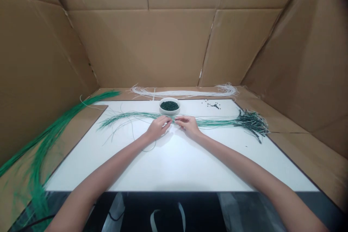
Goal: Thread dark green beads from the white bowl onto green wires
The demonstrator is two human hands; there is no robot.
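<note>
Green wires [141, 115] pinched by both hands [158, 127] [189, 126]

Your white-topped bench [174, 166] is boxed in by creased cardboard walls [141, 43] on its left, right and far sides, with a dark glossy panel [141, 206] along its near edge.

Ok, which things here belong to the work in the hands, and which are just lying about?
In use: left hand, right hand, green strands pinched between them, their dark-beaded ends.

Lying about: white bowl of dark beads, loose beads, white strand bundle, bright green bundle, white board.
</note>
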